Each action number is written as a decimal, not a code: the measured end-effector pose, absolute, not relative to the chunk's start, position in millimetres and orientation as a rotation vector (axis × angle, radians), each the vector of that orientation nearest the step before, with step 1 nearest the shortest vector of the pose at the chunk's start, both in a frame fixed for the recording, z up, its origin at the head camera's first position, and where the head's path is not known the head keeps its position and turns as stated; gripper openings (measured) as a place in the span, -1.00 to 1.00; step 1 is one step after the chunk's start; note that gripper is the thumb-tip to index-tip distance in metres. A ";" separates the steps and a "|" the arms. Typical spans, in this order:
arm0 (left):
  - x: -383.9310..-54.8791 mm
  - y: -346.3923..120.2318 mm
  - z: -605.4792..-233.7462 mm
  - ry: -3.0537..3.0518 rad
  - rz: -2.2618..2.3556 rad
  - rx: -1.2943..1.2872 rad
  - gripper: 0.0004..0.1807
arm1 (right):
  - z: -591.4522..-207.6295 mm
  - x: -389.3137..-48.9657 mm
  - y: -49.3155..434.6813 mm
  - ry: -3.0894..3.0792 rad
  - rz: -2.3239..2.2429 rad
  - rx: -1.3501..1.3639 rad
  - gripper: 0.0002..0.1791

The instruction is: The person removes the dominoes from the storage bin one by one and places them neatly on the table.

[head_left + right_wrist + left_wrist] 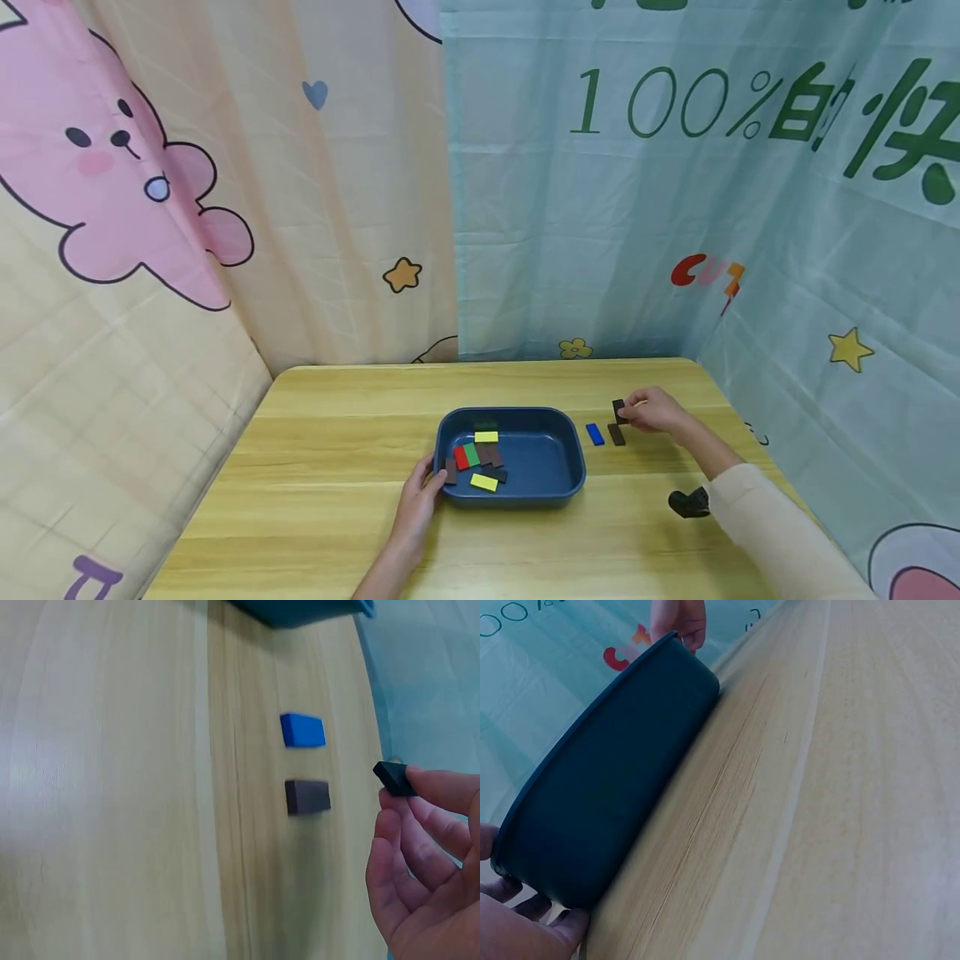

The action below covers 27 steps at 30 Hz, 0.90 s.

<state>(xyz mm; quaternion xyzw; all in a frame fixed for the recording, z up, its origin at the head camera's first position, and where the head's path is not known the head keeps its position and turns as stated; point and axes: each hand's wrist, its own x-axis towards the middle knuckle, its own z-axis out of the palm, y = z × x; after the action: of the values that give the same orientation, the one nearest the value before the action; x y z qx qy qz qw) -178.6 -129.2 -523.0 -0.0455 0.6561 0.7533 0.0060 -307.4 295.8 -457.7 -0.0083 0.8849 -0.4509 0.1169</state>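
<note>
A dark blue rectangular tub [544, 500] stands on the table. My left hand [415, 510] grips its left end, with the thumb at the rim and fingers against the outer wall. Beyond the tub's right side, my right hand [654, 411] pinches a black domino block [395, 778] between thumb and fingertips, held above the tabletop. A blue domino block [303, 730] and a dark brown domino block [308, 797] lie side by side on the wood near this hand. Inside the tub, several blocks sit toward the left, including a red block [461, 457] and a yellow block [484, 482].
The pale wooden table [315, 467] is backed by printed curtains [360, 208] along its far edge and sides. Under the right sleeve [780, 525] lies a small curved black object [688, 503], partly covered by the cuff.
</note>
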 end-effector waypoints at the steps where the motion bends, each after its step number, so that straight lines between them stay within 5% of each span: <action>1: -178.9 -129.4 -523.5 2.054 2.358 -0.146 -0.47 | -459.1 -307.1 298.6 2.588 -1.321 -0.018 -0.80; 27: -179.7 -131.3 -527.4 2.048 2.373 -0.103 -0.48 | -489.8 -298.7 316.2 2.798 -0.977 0.045 -0.86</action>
<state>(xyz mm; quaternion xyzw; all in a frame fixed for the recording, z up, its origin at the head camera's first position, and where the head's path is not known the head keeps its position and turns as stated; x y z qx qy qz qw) -179.7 -131.3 -527.4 -0.0328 0.6531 0.7565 0.0026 -298.7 316.2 -489.8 0.0153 0.9403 -0.3282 0.0888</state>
